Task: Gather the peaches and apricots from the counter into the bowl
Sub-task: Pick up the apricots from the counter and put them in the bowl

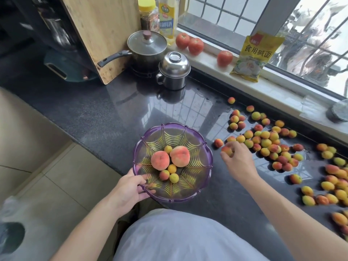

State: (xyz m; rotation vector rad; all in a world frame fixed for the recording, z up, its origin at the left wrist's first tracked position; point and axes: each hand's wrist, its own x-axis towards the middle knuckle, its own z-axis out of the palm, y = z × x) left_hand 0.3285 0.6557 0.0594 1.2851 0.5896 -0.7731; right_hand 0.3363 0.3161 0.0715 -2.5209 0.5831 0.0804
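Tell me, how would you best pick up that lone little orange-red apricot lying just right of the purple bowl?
Come from above and pinch the small round orange-red apricot across its widest middle. It lies alone on the dark glossy counter, with bare counter on both sides for the fingers.

Bare counter [116, 113] behind bowl [203, 147]; crowded apricots [271, 142] rightward; pot [148, 51], steel mug [174, 74] far back.

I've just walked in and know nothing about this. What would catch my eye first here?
Probably the purple bowl at the counter's near edge, holding two peaches and four apricots, with the left hand gripping its rim. Next, the apricots scattered over the dark counter to the right, where the right hand pinches one apricot in its fingers. Three tomatoes sit on the windowsill behind.
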